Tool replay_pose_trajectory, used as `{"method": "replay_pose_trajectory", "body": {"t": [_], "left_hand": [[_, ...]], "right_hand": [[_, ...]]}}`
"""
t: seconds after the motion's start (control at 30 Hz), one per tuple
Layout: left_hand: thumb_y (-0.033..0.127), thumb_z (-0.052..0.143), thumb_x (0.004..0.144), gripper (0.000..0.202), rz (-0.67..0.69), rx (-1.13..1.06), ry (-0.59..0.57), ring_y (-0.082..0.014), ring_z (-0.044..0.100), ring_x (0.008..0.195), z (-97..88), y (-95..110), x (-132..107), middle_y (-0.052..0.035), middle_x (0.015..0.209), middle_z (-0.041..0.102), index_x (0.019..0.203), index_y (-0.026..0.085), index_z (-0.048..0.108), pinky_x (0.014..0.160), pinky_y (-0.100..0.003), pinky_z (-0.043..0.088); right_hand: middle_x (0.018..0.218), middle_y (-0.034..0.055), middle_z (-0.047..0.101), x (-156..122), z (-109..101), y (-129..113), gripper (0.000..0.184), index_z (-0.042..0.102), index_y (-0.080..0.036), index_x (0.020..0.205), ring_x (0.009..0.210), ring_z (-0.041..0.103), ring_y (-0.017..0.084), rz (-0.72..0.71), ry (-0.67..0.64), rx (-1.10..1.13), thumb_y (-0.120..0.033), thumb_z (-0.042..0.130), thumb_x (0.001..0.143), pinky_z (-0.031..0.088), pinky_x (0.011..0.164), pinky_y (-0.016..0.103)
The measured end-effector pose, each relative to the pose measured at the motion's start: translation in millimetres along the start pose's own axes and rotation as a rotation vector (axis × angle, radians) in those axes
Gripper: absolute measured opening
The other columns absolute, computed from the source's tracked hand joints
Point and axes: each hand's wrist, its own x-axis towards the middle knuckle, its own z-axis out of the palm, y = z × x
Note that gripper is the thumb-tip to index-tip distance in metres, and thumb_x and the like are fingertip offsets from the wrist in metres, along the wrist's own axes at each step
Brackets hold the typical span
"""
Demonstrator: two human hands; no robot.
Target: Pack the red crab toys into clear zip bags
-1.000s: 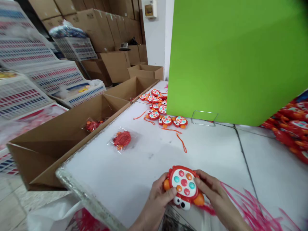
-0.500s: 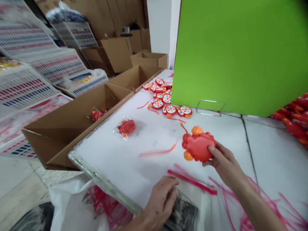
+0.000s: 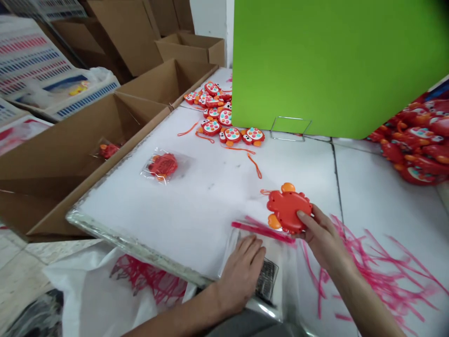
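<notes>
Red plastic crab-shaped toy [image 3: 288, 209], plain back upward, pinched at its near right edge between thumb and fingers of the right hand [image 3: 324, 238]; resting on or lifted just off the white table top [image 3: 210, 196], impossible to tell. Left hand [image 3: 242, 271] spread flat, palm down, on the clear plastic bag with a pink zip strip [image 3: 280, 255], clamped on nothing. Hands apart. Possible trouble: with so slight an edge grip, a slip or twist of the toy; orange claws snagging on the pink strip; bag sliding off the near table edge under a sideways push of the flat palm. Toy just beyond the strip's right end, far and right of the left hand, well apart from the sealed bagged toy [image 3: 163, 164] and the far pile of crab toys [image 3: 220, 112].
</notes>
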Motion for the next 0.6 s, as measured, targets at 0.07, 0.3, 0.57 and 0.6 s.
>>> {"method": "replay_pose_trajectory", "body": {"t": [0.07,0.3,0.57,0.6], "left_hand": [[0.013,0.039,0.085,0.037,0.060,0.068,0.007,-0.0263,0.044,0.113,-2.7,-4,12,-0.0145,0.119,0.053,0.122,0.009,0.045,0.098,-0.040,0.033],[0.012,0.046,0.082,0.020,0.082,0.130,0.024,-0.0252,0.046,0.100,1.1,-9,26,-0.0118,0.106,0.054,0.100,0.009,0.056,0.090,-0.039,0.038],[0.012,0.046,0.081,0.023,0.087,0.110,-0.012,-0.0246,0.046,0.093,-1.6,-9,28,-0.0108,0.100,0.054,0.104,0.011,0.053,0.083,-0.039,0.040],[0.013,0.047,0.081,0.019,0.083,0.119,-0.004,-0.0245,0.046,0.093,0.0,-10,28,-0.0106,0.098,0.054,0.098,0.011,0.054,0.082,-0.039,0.040]], "right_hand": [[0.093,0.0032,0.061,-5,-3,5,0.029,0.056,-0.021,0.096,0.073,0.059,0.016,0.007,0.004,-0.079,-0.040,0.063,0.074,0.052,0.053,0.026],[0.091,0.0033,0.057,-23,-16,6,0.040,0.047,-0.023,0.114,0.073,0.054,0.017,-0.023,-0.059,-0.315,-0.044,0.054,0.081,0.051,0.054,0.026],[0.083,0.0020,0.059,-33,-23,15,0.043,0.046,-0.021,0.114,0.071,0.056,0.017,0.033,-0.043,-0.413,-0.048,0.051,0.080,0.051,0.055,0.027],[0.083,0.0026,0.060,-34,-24,17,0.045,0.047,-0.020,0.114,0.072,0.057,0.018,0.036,-0.040,-0.422,-0.049,0.051,0.080,0.052,0.054,0.027]]}}
